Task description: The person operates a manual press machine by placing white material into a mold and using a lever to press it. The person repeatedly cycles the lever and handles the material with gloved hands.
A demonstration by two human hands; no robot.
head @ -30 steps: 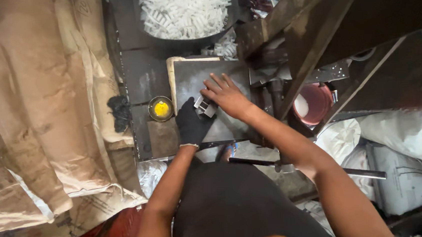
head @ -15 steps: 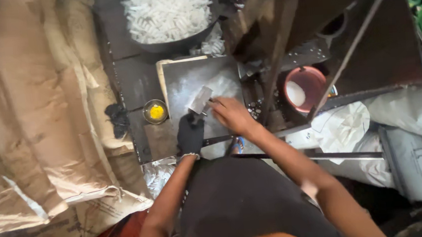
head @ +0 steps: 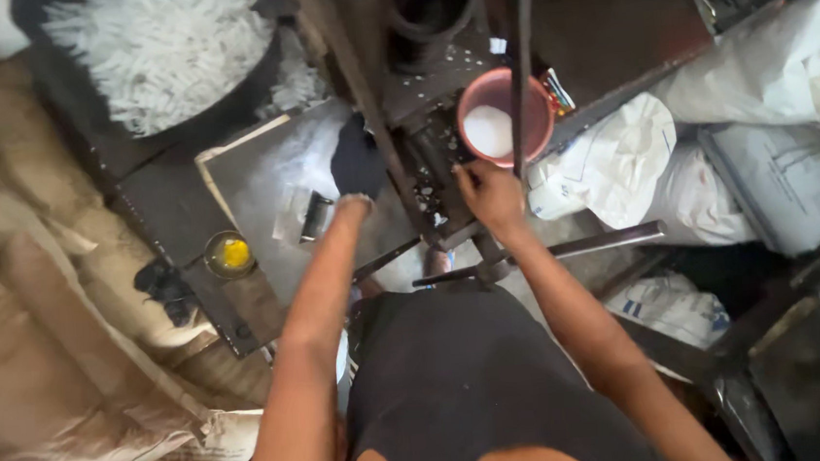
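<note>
At frame centre the left hand (head: 358, 161) wears a matt black cloth glove over a dull grey metal plate (head: 259, 174), smudged and faintly shiny. The bare right hand (head: 490, 195) rests on dark, greasy metal machine parts (head: 430, 175). The pink bowl (head: 506, 116) looks like smooth plastic. Upper left, the white pieces (head: 161, 45) seem matt, possibly plastic. Left, the brown sacks (head: 40, 367) are rough woven cloth.

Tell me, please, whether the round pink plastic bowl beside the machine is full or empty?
Partly filled: the round pink plastic bowl stands upright with white material covering its bottom, its inner wall bare above.
</note>
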